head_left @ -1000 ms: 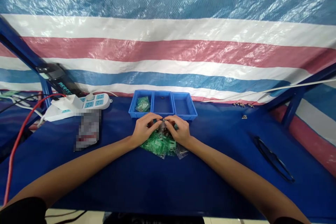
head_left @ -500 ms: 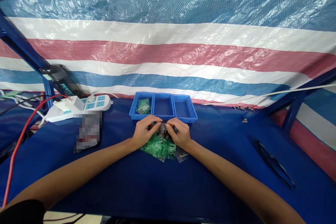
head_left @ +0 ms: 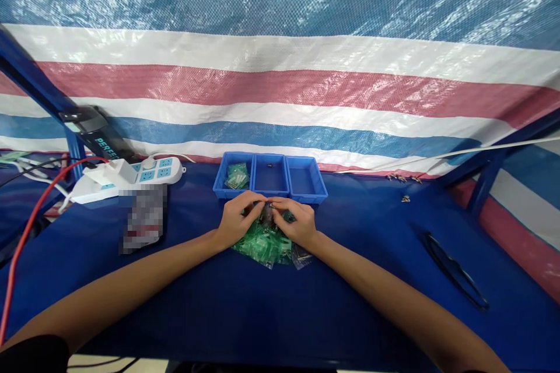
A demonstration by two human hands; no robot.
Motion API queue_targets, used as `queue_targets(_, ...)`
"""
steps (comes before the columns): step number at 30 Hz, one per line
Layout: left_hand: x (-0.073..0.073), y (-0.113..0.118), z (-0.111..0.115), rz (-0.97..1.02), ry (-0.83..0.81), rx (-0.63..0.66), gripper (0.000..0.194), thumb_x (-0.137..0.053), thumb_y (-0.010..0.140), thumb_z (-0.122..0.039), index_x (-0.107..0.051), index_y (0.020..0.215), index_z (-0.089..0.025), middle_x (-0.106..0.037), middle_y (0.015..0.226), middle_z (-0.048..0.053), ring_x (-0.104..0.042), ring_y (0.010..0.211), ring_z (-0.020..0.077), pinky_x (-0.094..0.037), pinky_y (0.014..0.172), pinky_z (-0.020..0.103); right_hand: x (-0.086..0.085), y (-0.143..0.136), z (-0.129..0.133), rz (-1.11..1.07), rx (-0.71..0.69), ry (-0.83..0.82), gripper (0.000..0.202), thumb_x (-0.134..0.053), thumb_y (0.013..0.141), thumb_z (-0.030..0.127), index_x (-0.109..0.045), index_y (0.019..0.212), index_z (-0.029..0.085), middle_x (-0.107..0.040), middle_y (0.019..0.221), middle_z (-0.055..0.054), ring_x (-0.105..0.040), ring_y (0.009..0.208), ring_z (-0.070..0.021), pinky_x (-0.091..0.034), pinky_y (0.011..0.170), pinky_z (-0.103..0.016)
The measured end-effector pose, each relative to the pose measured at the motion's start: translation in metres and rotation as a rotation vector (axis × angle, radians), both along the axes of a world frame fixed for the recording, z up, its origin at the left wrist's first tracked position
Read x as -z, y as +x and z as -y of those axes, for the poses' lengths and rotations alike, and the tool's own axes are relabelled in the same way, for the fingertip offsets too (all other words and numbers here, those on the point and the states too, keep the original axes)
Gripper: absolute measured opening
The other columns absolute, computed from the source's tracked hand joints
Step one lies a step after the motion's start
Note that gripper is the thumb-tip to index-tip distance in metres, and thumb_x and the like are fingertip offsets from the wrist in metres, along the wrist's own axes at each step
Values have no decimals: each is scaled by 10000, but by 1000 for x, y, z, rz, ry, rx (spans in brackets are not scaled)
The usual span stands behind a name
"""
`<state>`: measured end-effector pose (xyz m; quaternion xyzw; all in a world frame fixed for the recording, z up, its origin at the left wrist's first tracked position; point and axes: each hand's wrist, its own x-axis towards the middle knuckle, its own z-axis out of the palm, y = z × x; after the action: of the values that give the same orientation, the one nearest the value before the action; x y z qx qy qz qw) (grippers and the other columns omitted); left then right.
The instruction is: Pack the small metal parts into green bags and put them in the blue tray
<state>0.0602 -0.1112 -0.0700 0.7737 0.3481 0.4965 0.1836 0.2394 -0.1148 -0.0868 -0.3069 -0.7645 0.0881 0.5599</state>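
My left hand and my right hand meet just in front of the blue trays, thumbs and forefingers pinched close together. Between them is a small clear plastic bag with dark contents too small to make out; its top edge is at my fingertips. Beneath and in front of my hands lies a pile of green-tinted plastic bags. Another clear bag with dark content lies below my right wrist. My fingers partly cover the held bag.
Three joined blue trays stand behind my hands; the left one holds small bags, the middle one a tiny dark part. To the left are a power strip, a pixelated phone and a bottle. Glasses and small brass-coloured parts lie right.
My right hand's fingertips have come closer to the left's, narrowing the gap above the clear bag. The whole view has shifted slightly.
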Motion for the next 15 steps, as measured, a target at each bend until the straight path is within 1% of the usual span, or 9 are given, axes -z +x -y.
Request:
queue_targets(6, 0, 0, 0, -9, -7, 4, 138, -536, 885, -234, -649, 932, -171, -659, 847, 43, -594, 676, 114, -454, 583, 218, 1, -1, -1, -12, -29, -4, 65, -583, 811, 134, -607, 856, 174, -698, 922, -71, -640, 611, -104, -552, 579, -222)
queue_targets(15, 1, -1, -1, -6, -19, 16, 138, -533, 888, -227, -646, 947, -176, -654, 857, 46, -591, 673, 112, -458, 567, 215, 3, 0, -3, -19, -59, -29, 37, -596, 840, 187, -621, 866, 177, -679, 941, -79, -632, 619, -113, -549, 554, -231)
